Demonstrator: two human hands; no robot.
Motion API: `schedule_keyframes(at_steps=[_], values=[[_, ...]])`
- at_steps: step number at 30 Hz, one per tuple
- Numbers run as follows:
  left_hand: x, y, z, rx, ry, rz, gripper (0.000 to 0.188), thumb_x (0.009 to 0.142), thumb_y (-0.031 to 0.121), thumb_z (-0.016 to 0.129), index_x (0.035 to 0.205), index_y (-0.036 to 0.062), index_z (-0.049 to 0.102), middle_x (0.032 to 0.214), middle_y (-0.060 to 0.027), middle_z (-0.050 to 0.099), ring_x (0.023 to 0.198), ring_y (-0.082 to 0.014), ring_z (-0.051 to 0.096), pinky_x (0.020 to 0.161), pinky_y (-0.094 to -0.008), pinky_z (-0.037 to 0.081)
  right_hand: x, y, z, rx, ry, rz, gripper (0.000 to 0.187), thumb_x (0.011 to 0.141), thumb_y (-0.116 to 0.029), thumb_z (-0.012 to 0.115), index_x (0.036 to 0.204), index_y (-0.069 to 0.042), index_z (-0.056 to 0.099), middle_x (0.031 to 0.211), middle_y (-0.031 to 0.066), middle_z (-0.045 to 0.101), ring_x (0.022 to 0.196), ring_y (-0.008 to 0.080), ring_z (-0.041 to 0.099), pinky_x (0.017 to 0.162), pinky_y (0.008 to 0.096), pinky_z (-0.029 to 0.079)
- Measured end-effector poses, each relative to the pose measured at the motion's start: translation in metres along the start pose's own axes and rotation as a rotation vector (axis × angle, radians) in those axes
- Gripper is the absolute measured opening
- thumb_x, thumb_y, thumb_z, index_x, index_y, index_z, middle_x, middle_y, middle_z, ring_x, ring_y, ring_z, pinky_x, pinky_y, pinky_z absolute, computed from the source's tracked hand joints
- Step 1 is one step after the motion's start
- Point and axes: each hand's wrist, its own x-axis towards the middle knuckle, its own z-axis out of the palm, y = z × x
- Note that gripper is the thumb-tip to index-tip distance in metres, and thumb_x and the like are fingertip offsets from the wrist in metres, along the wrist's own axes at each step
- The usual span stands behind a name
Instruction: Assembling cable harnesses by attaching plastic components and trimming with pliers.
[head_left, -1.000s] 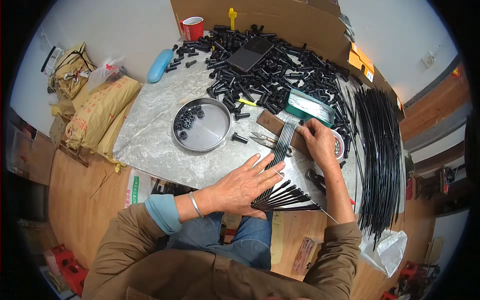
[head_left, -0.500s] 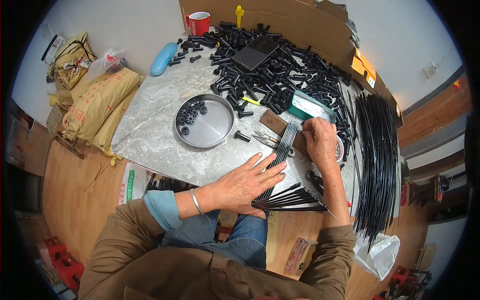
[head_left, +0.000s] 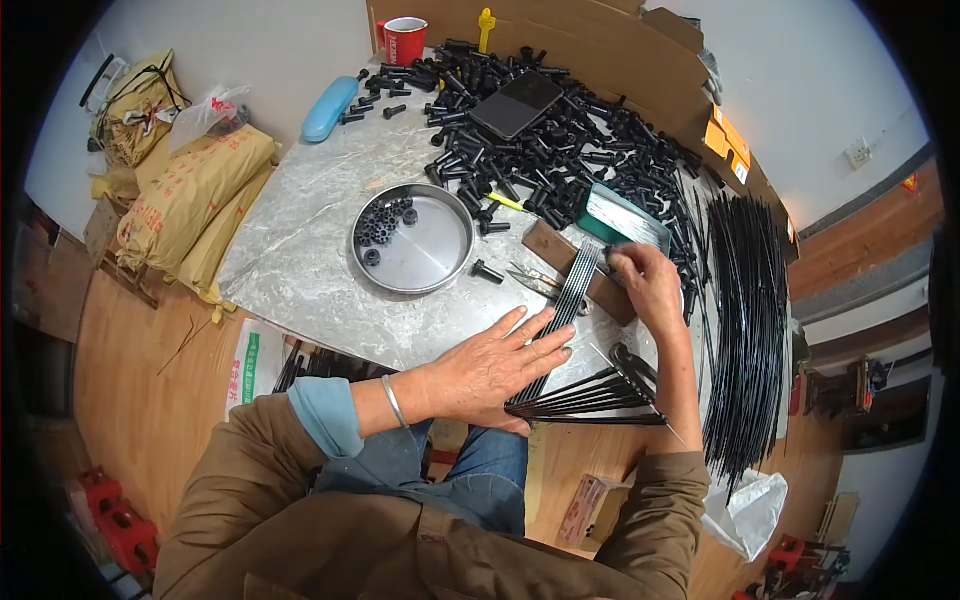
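Note:
My left hand (head_left: 490, 372) lies flat with its fingers spread over a row of thin dark rods (head_left: 577, 287), pressing them on the table edge. The rods' far ends rest across a brown wooden bar (head_left: 551, 247); joined dark rods (head_left: 585, 397) fan out to the right beside my palm. My right hand (head_left: 655, 290) is near the rods' far tips, thumb and fingers pinched together. Whatever the pinch holds is too small or hidden to name. Scissors (head_left: 535, 281) lie left of the rods.
A round metal tray (head_left: 425, 255) with small black parts stands left. Black bolt-like pieces (head_left: 560, 150) heap at the back, a phone (head_left: 517, 104) on top. A green box (head_left: 625, 215) sits behind my right hand. Long black rods (head_left: 745, 330) lie at right; a red mug (head_left: 405, 42) stands far back.
My right hand has shifted slightly right and its fingers have drawn a little away from the rods' tips. The left hand stays flat on the rods.

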Motion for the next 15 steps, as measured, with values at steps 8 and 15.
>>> schedule_keyframes(at_steps=[8, 15], values=[[-0.003, 0.001, -0.001, -0.024, -0.001, -0.016, 0.097, 0.063, 0.052, 0.077, 0.135, 0.0009, 0.039, 0.149, -0.0160, 0.025, 0.140, -0.0371, 0.016, 0.114, -0.0513, 0.016, 0.019, 0.000, 0.013, 0.029, 0.075, 0.055, 0.016, 0.084, -0.016, 0.062, 0.088, -0.002, 0.069, 0.081, 0.0151, 0.067, 0.073, 0.0262, 0.065, 0.067, 0.0348, 0.048], [-0.004, 0.006, 0.000, 0.013, -0.043, 0.024, 0.100, 0.063, 0.057, 0.074, 0.137, 0.0023, 0.036, 0.150, -0.0144, 0.024, 0.141, -0.0357, 0.016, 0.114, -0.0508, 0.014, 0.065, 0.019, 0.005, -0.283, 0.114, 0.027, 0.019, 0.080, -0.024, 0.064, 0.089, -0.009, 0.071, 0.085, 0.0120, 0.069, 0.081, 0.0290, 0.065, 0.073, 0.0371, 0.049]])
